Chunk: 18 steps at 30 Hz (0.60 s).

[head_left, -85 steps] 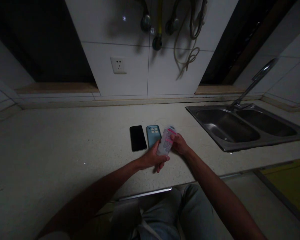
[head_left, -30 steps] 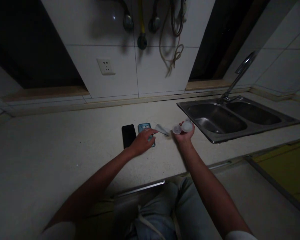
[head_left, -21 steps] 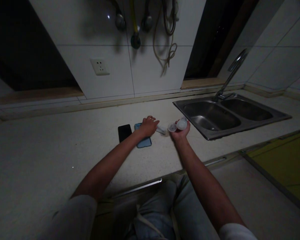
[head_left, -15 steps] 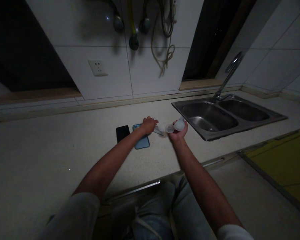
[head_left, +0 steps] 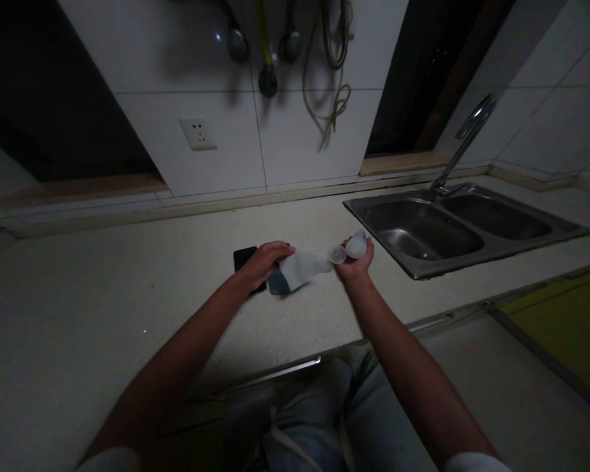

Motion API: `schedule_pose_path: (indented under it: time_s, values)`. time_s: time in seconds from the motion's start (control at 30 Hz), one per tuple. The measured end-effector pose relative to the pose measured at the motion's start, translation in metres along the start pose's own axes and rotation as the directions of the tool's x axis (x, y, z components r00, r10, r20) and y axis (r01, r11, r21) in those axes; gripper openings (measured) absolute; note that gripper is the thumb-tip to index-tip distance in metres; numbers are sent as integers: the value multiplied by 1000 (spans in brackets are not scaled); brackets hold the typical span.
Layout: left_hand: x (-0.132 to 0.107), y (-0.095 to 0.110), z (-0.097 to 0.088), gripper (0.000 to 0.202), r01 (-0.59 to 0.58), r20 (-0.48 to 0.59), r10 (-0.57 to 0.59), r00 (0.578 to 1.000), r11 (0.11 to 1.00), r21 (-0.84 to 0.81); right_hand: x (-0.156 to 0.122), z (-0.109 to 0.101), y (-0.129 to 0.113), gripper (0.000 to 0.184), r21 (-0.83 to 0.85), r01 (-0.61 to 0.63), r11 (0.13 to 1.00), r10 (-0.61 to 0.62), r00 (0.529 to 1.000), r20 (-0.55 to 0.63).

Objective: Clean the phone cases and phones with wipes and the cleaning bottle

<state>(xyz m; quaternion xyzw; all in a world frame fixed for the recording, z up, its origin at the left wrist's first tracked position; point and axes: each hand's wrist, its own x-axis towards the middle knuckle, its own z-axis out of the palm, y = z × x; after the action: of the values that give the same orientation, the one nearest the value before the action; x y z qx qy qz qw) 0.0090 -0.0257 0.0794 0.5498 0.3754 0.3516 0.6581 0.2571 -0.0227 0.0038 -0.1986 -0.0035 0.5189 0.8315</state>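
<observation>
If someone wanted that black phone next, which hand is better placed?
Probably the left hand: it is beside the phone and partly hides it, though it pinches a blurred pale sheet. The right hand is farther off, near the sink, and holds pale round things.

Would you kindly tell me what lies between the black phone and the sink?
In the head view: the blue case, the left hand with a blurred whitish sheet, and the right hand holding round whitish items.

Prob. matt cloth [head_left: 299,269], shiny s/steel sink [head_left: 491,250]
</observation>
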Motion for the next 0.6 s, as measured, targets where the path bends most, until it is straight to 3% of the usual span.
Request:
schedule_pose_path:
  time_s: [0.1, 0.2, 0.33, 0.47, 0.6]
  values:
    - [-17, -11, -10, 21, 180, -68, -213, 975, 929, -322, -3, 2, 1, 29, 9, -23, 1000, 24, 999, -26]
    - [-21, -21, -12, 19, 309, -83, -389, 917, 828, -467, -7, 5, 0, 34, 6, -44, 999, 44, 998, -33]
    - [-18, -24, -8, 23, 206, -144, -313, 939, 845, -494, -12, 7, -2, 37, -12, -61, 998, 61, 998, -18]
    - [-22, -23, -5, 40, 128, -77, -182, 980, 880, -458, -10, 6, -4, 37, -27, -54, 998, 53, 998, -21]
    - [-33, -28, -2, 47, 158, -35, -194, 980, 879, -450, -3, 1, -3, 32, -59, -41, 997, 41, 999, -7]
